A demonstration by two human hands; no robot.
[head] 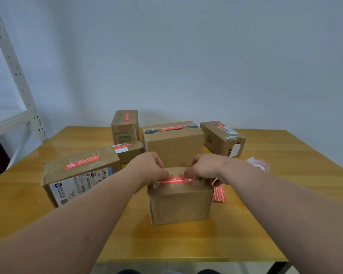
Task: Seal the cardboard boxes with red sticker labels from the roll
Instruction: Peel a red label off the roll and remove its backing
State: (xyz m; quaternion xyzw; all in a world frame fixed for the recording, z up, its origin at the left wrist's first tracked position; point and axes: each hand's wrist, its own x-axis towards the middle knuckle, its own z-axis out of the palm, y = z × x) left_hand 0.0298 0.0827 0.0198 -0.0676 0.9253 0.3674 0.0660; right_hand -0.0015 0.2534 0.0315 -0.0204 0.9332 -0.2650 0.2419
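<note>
At six o'clock on the table [265, 224], the near cardboard box [179, 204] is getting its red sticker label [176, 180]. The left hand [147, 168] and right hand [203, 168] press it along the top seam, fingers curled down onto it. Next, I judge: smooth both ends flat, then fetch the roll [258, 165] at three o'clock.

Glossy yellow wooden table [265, 224] filling the lower frame. Resting on it: near cardboard box [179, 202] at centre, printed-label box [77, 175] at left, four more boxes along the far edge, red sticker strip [219, 193] right of centre, pale roll [258, 165] further right.
</note>
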